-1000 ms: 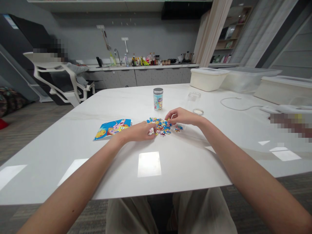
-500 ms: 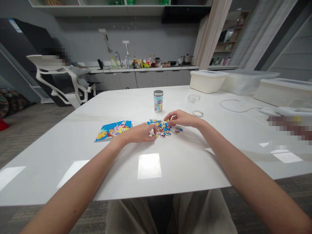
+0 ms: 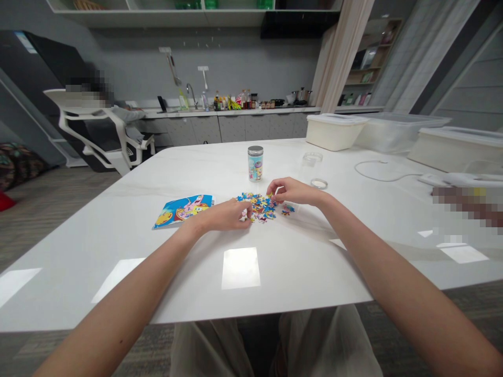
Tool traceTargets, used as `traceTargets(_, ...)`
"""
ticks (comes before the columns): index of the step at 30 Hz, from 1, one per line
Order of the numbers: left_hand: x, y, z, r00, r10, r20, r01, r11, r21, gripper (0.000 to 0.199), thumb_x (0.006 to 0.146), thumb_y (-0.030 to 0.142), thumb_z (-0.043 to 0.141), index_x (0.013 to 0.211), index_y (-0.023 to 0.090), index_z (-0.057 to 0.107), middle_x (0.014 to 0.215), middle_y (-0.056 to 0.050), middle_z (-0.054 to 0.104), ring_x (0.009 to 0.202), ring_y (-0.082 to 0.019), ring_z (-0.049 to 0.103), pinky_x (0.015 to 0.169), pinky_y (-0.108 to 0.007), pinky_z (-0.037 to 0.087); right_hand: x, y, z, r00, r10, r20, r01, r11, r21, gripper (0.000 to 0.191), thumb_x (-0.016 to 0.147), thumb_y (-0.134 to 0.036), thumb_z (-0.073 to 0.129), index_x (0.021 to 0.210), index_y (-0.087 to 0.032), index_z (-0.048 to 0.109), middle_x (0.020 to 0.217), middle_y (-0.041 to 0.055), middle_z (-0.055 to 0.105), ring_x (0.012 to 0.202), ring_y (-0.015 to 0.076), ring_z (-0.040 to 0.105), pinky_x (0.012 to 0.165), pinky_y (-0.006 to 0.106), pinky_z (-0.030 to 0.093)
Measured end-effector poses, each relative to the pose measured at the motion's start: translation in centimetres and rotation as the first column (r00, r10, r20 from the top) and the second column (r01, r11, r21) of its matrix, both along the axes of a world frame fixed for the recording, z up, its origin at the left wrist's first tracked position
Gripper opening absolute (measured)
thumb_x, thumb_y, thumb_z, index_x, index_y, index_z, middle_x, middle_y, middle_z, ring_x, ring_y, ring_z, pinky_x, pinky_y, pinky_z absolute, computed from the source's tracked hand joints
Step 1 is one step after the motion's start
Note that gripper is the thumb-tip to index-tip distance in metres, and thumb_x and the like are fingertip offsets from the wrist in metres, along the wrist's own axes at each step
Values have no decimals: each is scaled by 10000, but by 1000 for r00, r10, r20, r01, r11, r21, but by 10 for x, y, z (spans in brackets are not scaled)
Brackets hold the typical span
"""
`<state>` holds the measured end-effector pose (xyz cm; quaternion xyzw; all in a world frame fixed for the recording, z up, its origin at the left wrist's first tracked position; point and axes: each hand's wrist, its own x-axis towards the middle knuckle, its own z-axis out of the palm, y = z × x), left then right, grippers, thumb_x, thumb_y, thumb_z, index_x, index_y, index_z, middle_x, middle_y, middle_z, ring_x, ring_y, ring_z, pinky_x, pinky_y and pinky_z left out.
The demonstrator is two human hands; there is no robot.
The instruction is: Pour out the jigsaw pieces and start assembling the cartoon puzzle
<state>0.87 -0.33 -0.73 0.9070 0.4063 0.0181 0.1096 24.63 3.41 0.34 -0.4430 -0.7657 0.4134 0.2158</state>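
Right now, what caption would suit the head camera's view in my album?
Left hand and right hand at a pile of jigsaw pieces, SpongeBob picture to the left, silver-lidded canister behind.

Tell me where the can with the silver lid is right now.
In the head view, the can stands near the middle of the white table, just beyond the puzzle pieces and left of the clear container.
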Motion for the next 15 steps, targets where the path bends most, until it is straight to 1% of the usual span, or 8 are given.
traceTargets(4,0,1,-3,1000,4,-21,-4,1000,21,176,831,306,511,952,222,607,755,-5,645,654,-165,589,669,-269,443,0,2,-2,1000,4,-19,-4,1000,7,187,747,-57,642,891,-158,579,728,15,689,665,115,635,588,204,499)
traceTargets(7,0,2,-5,1000,-9,-15,9,1000,21,183,833,300,503,962,221,606,741,-5,646,647,-167,585,690,-279,445,1,3,-3,999,7,-35,-7,1000,-3,217,739,-59,651,914,-161,575,730,12,687,665,117,642,584,208,507)
traceTargets(11,0,1,-2,1000,-13,-15,13,1000,26,190,850,315,489,982,226,593,739,0,644,661,-170,583,721,-288,439,0,1,0,1000,16,-10,-16,1000,0,130,739,-64,652,812,-154,595,706,13,687,645,103,630,582,193,492)
traceTargets(15,2,-2,2,1000,-5,-31,6,1000,18,198,874,326,468,998,225,585,737,-5,638,698,-181,589,737,-292,428,-3,-4,5,1000,-11,20,12,1000,-10,95,764,-65,631,806,-148,607,707,20,695,632,102,622,588,202,484)
